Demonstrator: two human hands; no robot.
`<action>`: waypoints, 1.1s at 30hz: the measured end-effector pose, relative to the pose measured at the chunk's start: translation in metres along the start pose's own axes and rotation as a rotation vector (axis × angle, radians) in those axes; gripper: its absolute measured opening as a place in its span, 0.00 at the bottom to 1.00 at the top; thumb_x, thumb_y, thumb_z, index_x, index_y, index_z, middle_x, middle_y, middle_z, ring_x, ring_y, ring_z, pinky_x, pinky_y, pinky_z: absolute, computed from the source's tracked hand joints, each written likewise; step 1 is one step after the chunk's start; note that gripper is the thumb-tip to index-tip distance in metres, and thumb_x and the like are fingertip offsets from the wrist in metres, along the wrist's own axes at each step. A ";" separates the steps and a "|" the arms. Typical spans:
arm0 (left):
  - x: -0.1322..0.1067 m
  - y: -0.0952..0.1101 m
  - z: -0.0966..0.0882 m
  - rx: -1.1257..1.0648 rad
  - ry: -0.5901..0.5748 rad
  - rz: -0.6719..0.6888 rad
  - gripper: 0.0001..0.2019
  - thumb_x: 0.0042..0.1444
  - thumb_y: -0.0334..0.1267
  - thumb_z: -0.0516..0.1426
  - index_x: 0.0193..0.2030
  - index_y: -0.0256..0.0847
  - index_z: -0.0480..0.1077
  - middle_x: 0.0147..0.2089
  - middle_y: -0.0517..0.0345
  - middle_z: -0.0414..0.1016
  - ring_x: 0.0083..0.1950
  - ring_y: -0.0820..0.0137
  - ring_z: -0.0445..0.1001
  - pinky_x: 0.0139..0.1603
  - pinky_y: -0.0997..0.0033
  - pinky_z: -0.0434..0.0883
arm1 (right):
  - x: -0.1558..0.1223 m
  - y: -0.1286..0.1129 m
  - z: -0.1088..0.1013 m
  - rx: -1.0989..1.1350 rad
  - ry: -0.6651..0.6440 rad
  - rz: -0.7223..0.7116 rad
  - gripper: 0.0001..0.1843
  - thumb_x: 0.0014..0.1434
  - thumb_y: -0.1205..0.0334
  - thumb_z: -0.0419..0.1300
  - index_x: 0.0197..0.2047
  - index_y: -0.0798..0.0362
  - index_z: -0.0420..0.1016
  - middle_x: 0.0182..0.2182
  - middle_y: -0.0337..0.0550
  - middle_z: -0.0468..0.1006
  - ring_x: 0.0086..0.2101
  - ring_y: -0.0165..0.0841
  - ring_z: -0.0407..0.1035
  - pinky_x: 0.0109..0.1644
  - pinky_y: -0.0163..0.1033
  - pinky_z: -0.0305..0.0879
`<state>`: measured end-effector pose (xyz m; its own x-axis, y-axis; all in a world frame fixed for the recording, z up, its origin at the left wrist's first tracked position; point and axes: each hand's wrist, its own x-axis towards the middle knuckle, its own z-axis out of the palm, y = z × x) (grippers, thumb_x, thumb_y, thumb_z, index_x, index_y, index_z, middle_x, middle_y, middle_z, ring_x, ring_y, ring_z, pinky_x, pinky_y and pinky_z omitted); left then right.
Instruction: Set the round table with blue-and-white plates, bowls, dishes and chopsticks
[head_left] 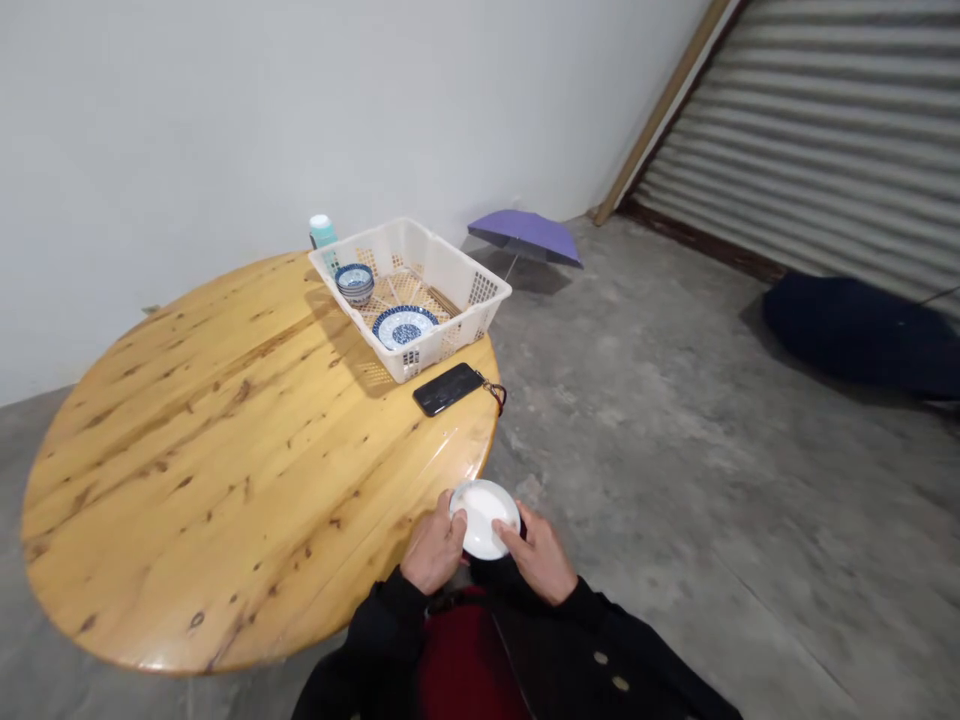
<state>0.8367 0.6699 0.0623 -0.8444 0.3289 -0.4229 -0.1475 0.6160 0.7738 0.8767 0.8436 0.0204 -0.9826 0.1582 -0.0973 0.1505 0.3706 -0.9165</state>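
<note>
A small white dish (pixel 480 500) is held between both hands, just off the near right edge of the round wooden table (pixel 225 450). My left hand (pixel 436 545) grips its left side, thumb on the upper face. On the opposite side my right hand (pixel 541 556) clasps the rim with its thumb laid across the face. The fingers under the dish are hidden. Beyond it, a black phone (pixel 448 389) with a strap lies on the table. A white plastic basket (pixel 450 340) holds stacked blue-and-white bowls (pixel 355 284) and a blue-patterned plate (pixel 405 327).
A teal bottle (pixel 322 232) with a white lid stands behind the basket, near the wall. Open umbrellas rest on the concrete floor: a purple umbrella (pixel 526 237) and a dark umbrella (pixel 862 335). A corrugated shutter (pixel 817 130) closes off the right side.
</note>
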 end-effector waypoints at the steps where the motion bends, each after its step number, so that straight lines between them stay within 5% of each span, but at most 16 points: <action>1: 0.001 0.002 0.000 0.001 -0.004 0.001 0.22 0.66 0.46 0.43 0.60 0.35 0.62 0.34 0.51 0.78 0.33 0.62 0.77 0.37 0.67 0.70 | 0.001 0.000 -0.002 -0.006 0.001 0.005 0.22 0.57 0.51 0.55 0.47 0.57 0.76 0.39 0.51 0.82 0.36 0.40 0.75 0.40 0.41 0.72; 10: 0.047 0.047 0.029 -0.026 -0.114 -0.049 0.23 0.67 0.49 0.44 0.61 0.36 0.60 0.34 0.53 0.76 0.25 0.67 0.75 0.27 0.71 0.70 | 0.031 0.025 -0.052 -0.003 0.023 0.094 0.21 0.55 0.50 0.55 0.43 0.56 0.76 0.36 0.49 0.82 0.34 0.40 0.74 0.38 0.41 0.71; 18: 0.120 0.141 0.092 0.069 -0.133 -0.050 0.27 0.67 0.47 0.42 0.67 0.34 0.57 0.28 0.55 0.76 0.28 0.61 0.78 0.38 0.65 0.73 | 0.088 0.062 -0.166 0.009 0.037 0.131 0.26 0.55 0.44 0.55 0.44 0.59 0.76 0.35 0.53 0.82 0.35 0.43 0.76 0.40 0.43 0.72; 24: 0.160 0.199 0.133 -0.001 -0.086 -0.090 0.24 0.65 0.45 0.44 0.62 0.35 0.62 0.30 0.54 0.77 0.26 0.63 0.75 0.40 0.64 0.72 | 0.137 0.081 -0.249 -0.034 -0.056 0.074 0.25 0.56 0.44 0.57 0.44 0.57 0.78 0.35 0.51 0.82 0.36 0.44 0.76 0.39 0.42 0.74; 28: 0.172 0.216 0.132 -0.213 -0.093 -0.097 0.20 0.65 0.49 0.46 0.55 0.37 0.64 0.32 0.54 0.75 0.26 0.66 0.74 0.33 0.66 0.71 | 0.172 0.076 -0.273 -0.024 -0.201 0.026 0.24 0.57 0.45 0.57 0.45 0.56 0.78 0.35 0.50 0.82 0.36 0.43 0.76 0.40 0.42 0.74; 33: 0.183 0.225 0.094 -0.416 -0.123 -0.025 0.26 0.64 0.59 0.47 0.53 0.37 0.61 0.39 0.52 0.73 0.33 0.67 0.76 0.33 0.69 0.72 | 0.224 0.043 -0.272 0.026 -0.350 -0.020 0.26 0.56 0.44 0.57 0.45 0.57 0.78 0.36 0.50 0.82 0.36 0.42 0.76 0.42 0.41 0.73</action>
<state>0.6979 0.9360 0.1144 -0.7737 0.4160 -0.4779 -0.3839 0.2922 0.8759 0.6925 1.1437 0.0651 -0.9637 -0.1743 -0.2020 0.1321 0.3463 -0.9288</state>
